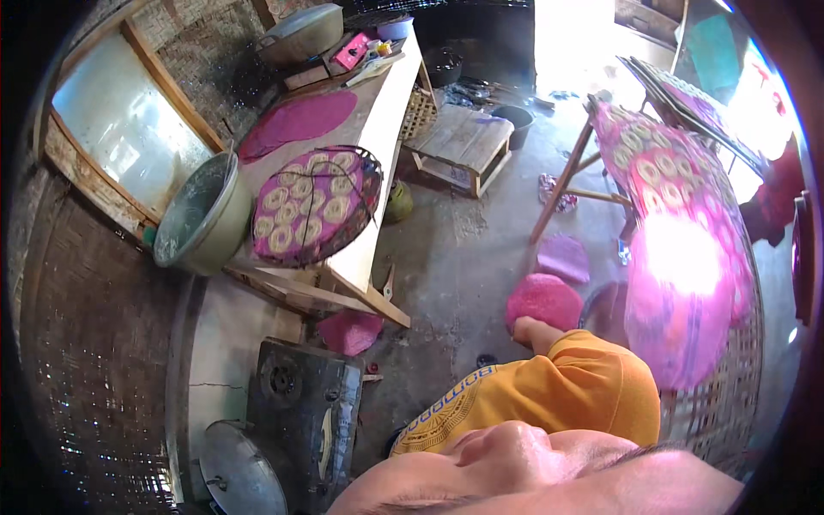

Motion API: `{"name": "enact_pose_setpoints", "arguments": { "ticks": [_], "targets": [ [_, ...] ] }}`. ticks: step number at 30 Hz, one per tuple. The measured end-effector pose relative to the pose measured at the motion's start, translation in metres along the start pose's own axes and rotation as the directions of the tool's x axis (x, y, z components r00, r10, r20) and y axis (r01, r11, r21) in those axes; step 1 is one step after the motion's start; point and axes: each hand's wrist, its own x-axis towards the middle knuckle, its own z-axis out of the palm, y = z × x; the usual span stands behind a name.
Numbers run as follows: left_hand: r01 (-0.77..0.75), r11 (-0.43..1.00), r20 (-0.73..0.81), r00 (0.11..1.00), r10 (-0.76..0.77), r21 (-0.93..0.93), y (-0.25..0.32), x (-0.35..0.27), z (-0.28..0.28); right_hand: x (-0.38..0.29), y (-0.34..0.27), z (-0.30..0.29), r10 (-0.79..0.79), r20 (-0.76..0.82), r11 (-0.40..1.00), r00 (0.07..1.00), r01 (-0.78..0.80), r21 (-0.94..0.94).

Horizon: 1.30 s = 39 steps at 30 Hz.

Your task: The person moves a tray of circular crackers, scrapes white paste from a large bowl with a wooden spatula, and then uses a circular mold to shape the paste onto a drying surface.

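Note:
My right hand, at the end of an orange sleeve, is at the lower edge of a round pink textured pad low over the concrete floor. Its fingers are hard to make out, so whether it grips the pad is unclear. A paler pink-purple piece lies just beyond, and a dark basin is partly hidden beside my sleeve. My left hand is out of view. On the long table at the left, a round pink-lined tray holds several coils of pale strands, with thin dark strips crossing over it.
A large green-grey basin stands at the table's corner. Beyond the table is a low wooden bench. At the right, pink sheeting with pale coils covers a wooden-legged rack. A stove and a metal lid are at the lower left.

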Motion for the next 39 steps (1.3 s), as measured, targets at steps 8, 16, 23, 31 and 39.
{"name": "enact_pose_setpoints", "arguments": {
  "ticks": [8, 16, 23, 31, 39],
  "targets": [
    [-0.076, 0.997, -0.278, 0.958, 0.072, -0.001, 0.158, 0.038, -0.035, 0.089, 0.054, -0.208, 0.204, -0.313, 0.970, 0.928, -0.148, 0.193],
    [0.196, 0.969, -0.094, 0.973, -0.212, -0.153, 0.172, 0.164, 0.010, 0.113, 0.064, -0.248, -0.152, 0.017, 0.973, 0.988, 0.147, 0.181],
    [0.094, 0.995, 0.040, 0.995, -0.093, -0.037, 0.292, 0.288, 0.036, 0.175, 0.233, -0.317, 0.098, -0.183, 0.995, 0.978, -0.099, 0.002],
    [-0.161, 0.981, 0.031, 0.986, 0.166, -0.110, 0.493, 0.418, 0.010, 0.197, 0.325, -0.421, 0.379, 0.050, 0.917, 0.924, -0.382, 0.114],
    [-0.549, 0.833, -0.459, 0.758, 0.464, -0.064, 0.720, 0.452, -0.009, 0.304, 0.391, -0.444, 0.234, 0.145, 0.954, 0.961, -0.256, 0.154]
  ]
}}
